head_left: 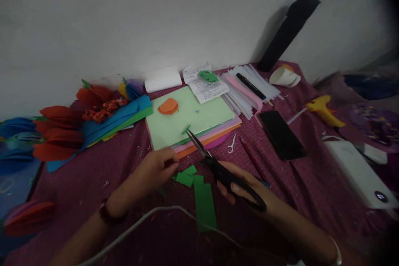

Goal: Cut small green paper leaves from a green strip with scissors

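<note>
My right hand (238,181) is wrapped round the black-handled scissors (215,166). Their blades point up and left, slightly parted, over the edge of the coloured paper stack (199,112). A small green paper piece (186,129) is at the blade tips; whether they touch it I cannot tell. To the left of the blades, my left hand (160,168) is closed, fingers curled; anything inside is hidden. Between and below my hands lie a green paper strip (205,205) and several green paper pieces (187,176) on the cloth.
Paper pumpkins (59,133) and blue sheets (115,118) lie left. An orange cut-out (168,106) rests on the stack. Green snippets (208,76) sit on a written note (207,89). Glue sticks (249,87), a phone (282,135), a yellow glue gun (326,110) and a white power bank (358,172) occupy the right.
</note>
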Demonstrator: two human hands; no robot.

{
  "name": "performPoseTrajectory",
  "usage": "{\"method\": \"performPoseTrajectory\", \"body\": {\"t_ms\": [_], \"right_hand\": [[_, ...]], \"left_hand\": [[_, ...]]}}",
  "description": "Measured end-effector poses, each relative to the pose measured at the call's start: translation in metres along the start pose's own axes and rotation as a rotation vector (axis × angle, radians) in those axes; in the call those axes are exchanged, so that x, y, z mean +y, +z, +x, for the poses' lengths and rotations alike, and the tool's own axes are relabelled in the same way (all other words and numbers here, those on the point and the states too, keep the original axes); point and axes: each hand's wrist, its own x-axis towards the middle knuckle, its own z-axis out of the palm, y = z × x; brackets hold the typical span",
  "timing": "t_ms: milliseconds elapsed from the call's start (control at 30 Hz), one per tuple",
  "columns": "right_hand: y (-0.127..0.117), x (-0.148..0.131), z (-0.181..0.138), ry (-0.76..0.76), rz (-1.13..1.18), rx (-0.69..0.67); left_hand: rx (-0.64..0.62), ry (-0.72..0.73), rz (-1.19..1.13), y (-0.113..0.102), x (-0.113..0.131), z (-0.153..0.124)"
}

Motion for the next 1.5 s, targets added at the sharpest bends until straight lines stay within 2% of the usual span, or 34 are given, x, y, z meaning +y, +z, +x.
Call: {"method": "performPoseTrajectory", "body": {"t_ms": [100,267,433,533,633,767,867,1000,1133,1233,1367,1500], "right_hand": [[0.004,-0.003,-0.002,0.019,-0.001,0.032],[0.005,-0.001,-0.003,0.006,0.022,0.030],[0.002,0.005,0.001,0.008,0.074,0.008],[0.004,0.007,0.002,0.007,0.033,-0.023],[0.012,0.008,0.001,-0.049,-0.210,-0.020],[0.027,0.012,-0.002,-0.140,-0.782,-0.027],[0.036,0.017,-0.005,-0.155,-1.111,-0.072],[0.040,0.019,-0.010,-0.174,-1.262,-0.127],[0.045,0.011,-0.011,-0.228,-1.125,-0.054],[0.060,0.008,-0.001,-0.230,-0.800,-0.017],[0.083,0.013,0.023,-0.192,-0.387,-0.082],[0.090,0.018,0.037,-0.165,-0.339,0.027]], "left_hand": [[-0.063,0.123,0.108,0.018,0.007,-0.018],[-0.067,0.192,0.163,0.036,0.003,-0.020],[0.112,0.147,-0.035,0.032,0.009,-0.027],[0.251,-0.025,-0.342,0.029,0.022,-0.047],[0.373,-0.267,-0.697,0.031,0.030,-0.069],[0.522,-0.471,-0.961,0.035,0.023,-0.083],[0.594,-0.529,-1.129,0.038,0.013,-0.083],[0.551,-0.529,-1.247,0.044,0.009,-0.080],[0.572,-0.462,-1.266,0.051,0.019,-0.078],[0.543,-0.364,-1.304,0.058,0.028,-0.078],[0.467,-0.264,-1.279,0.065,0.036,-0.079],[0.410,-0.258,-1.232,0.065,0.037,-0.080]]}}
